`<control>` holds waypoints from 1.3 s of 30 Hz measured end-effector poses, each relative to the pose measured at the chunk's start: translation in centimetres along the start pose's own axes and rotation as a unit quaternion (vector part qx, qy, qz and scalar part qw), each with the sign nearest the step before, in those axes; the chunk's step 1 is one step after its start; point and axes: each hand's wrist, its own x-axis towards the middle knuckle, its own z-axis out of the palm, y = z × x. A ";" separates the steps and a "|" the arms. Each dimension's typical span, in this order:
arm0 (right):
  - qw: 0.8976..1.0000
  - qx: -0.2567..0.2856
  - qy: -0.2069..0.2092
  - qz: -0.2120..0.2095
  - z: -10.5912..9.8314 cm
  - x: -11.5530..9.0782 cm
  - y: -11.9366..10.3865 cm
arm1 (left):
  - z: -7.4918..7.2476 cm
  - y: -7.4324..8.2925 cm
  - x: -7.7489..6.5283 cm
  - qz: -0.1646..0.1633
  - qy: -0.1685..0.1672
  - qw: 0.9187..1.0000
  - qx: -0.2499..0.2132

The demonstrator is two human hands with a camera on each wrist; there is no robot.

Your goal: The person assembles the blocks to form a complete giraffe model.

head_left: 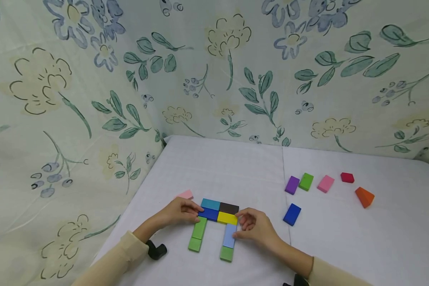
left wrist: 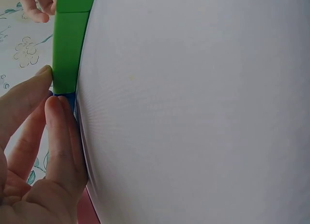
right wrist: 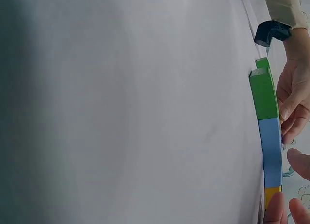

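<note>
Flat coloured blocks lie together on the white cloth. A teal block [head_left: 210,204] and a dark brown block [head_left: 229,208] form the back row, with a blue block [head_left: 209,214] and a yellow block [head_left: 227,218] in front. Two green blocks [head_left: 200,227] run toward me on the left; a light blue block [head_left: 229,235] and a green block [head_left: 227,254] do so on the right. My left hand [head_left: 176,211] touches the blue block's left end, its thumb by the green block [left wrist: 65,52]. Fingertips of my right hand [head_left: 259,227] touch the yellow block's right end, thumb beside the light blue block.
A pink block [head_left: 185,194] lies behind my left hand. Off to the right are purple [head_left: 292,185], green [head_left: 306,181], pink [head_left: 325,184], red [head_left: 347,177] and blue [head_left: 292,214] blocks and an orange wedge [head_left: 364,197]. A floral curtain [head_left: 214,99] hangs behind the table.
</note>
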 end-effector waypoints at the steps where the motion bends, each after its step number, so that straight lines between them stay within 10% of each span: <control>1: 1.000 0.000 0.002 -0.001 -0.1 0.2 0.1 | 0.0 0.0 0.0 0.000 -0.001 1.000 0.000; 19: 0.999 -0.020 0.001 0.040 -0.3 1.1 -0.2 | -0.1 0.2 0.0 0.011 0.011 1.000 0.018; 39: 0.999 -0.018 0.002 0.049 -0.3 1.2 -0.3 | -4.4 1.1 0.1 0.000 0.150 0.986 0.070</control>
